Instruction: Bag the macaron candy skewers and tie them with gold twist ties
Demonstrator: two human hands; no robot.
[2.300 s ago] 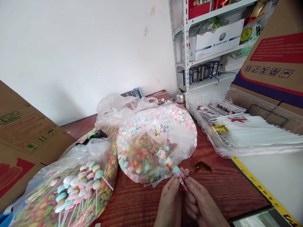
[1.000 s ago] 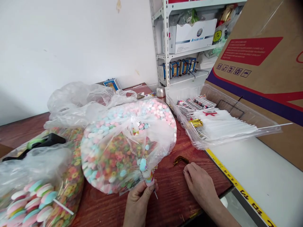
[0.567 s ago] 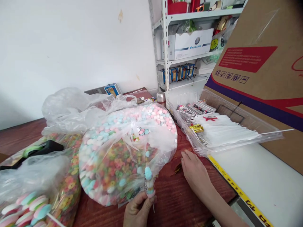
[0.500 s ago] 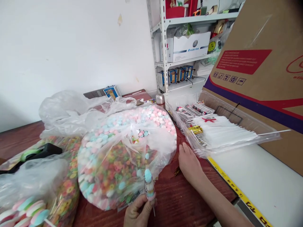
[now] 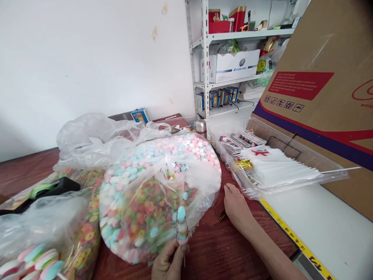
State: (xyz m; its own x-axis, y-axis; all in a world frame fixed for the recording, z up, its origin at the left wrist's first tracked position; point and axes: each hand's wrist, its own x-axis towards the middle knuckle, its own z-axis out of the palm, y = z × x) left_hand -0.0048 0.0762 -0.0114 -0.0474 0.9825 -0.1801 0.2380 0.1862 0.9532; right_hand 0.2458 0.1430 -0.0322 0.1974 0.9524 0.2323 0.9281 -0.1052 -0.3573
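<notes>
My left hand (image 5: 169, 260) grips a white stick at the bottom edge of the view, holding upright a stacked candy lollipop (image 5: 182, 227) in blue, white and pink. The lollipop stands against the front of a large clear bag (image 5: 154, 206) of pastel and multicoloured ring candies. My right hand (image 5: 237, 208) rests flat on the red-brown wooden table (image 5: 204, 249) with its fingers apart, just right of a small gold twist tie (image 5: 222, 215). Another bag of ring candies (image 5: 87, 221) lies at the left, with finished lollipops (image 5: 37, 261) inside.
A clear plastic tray (image 5: 279, 175) at the right holds white sticks, wrappers and gold ties. A black clip (image 5: 52, 187) lies on the left bag. A steel flask (image 5: 201, 128) stands behind. Cardboard (image 5: 314, 89) leans at the right, before white shelving (image 5: 224, 66).
My right hand has let go of the lollipop and moved right, to beside the gold tie. The left hand now holds the lollipop upright, and the view has shifted.
</notes>
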